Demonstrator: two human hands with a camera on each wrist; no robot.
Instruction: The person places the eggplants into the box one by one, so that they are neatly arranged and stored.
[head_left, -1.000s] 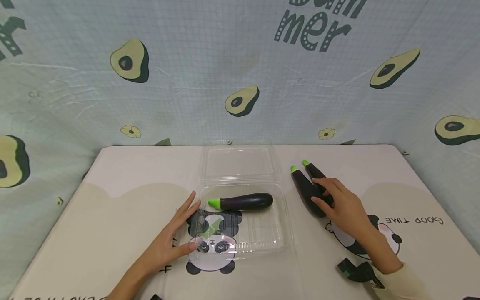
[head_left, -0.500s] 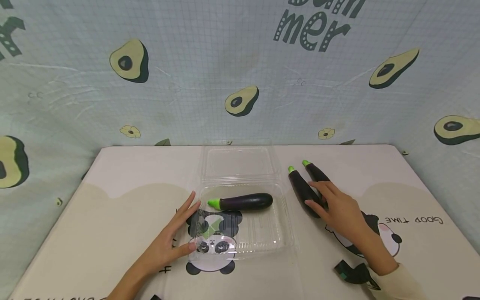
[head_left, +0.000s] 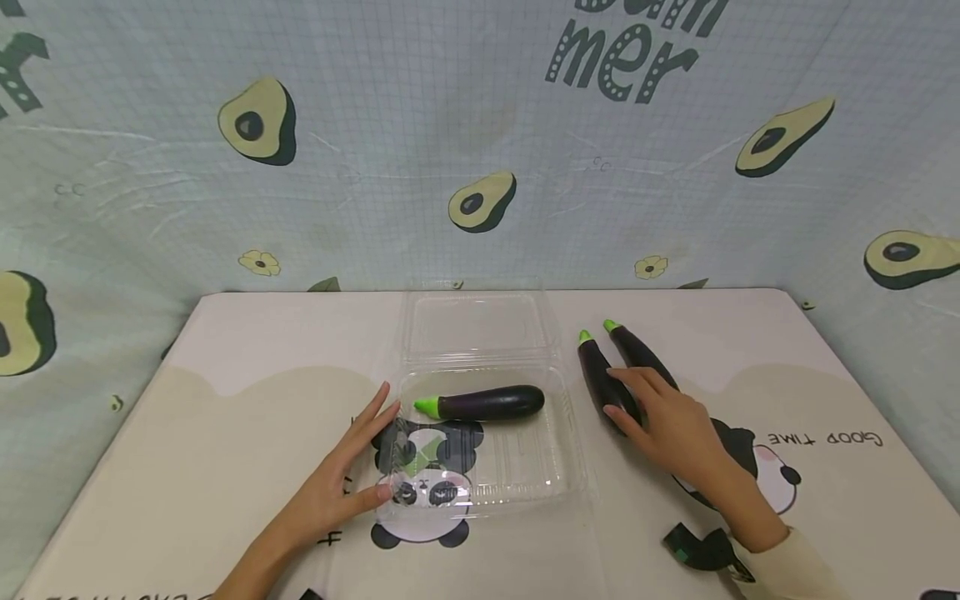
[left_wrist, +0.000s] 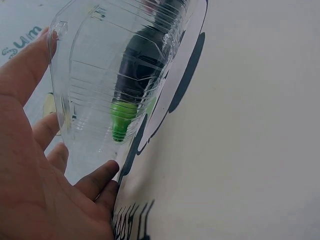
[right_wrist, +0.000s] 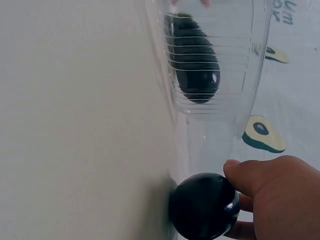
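A clear plastic clamshell container (head_left: 517, 477) lies on the table with its lid (head_left: 480, 325) folded back. One eggplant (head_left: 495, 404) with a green stem end rests inside, across its far part. My left hand (head_left: 326, 496) rests at the container's left side, fingers spread and extended, thumb at the near left corner. To the right of the container, my right hand (head_left: 678, 429) grips a second eggplant (right_wrist: 202, 207) near its thick end, thumb on one side and fingers on the other. A third eggplant (head_left: 637, 348) lies just right of it, partly behind the hand.
The light table cover (head_left: 225, 467) carries printed pandas and lettering. A curtain with avocado prints (head_left: 360, 208) stands behind the table. A black device (head_left: 701, 547) sits at my right wrist.
My right hand has shifted left from over the two eggplants onto the nearer one, which has moved slightly. More of the third eggplant shows. The left hand stays still.
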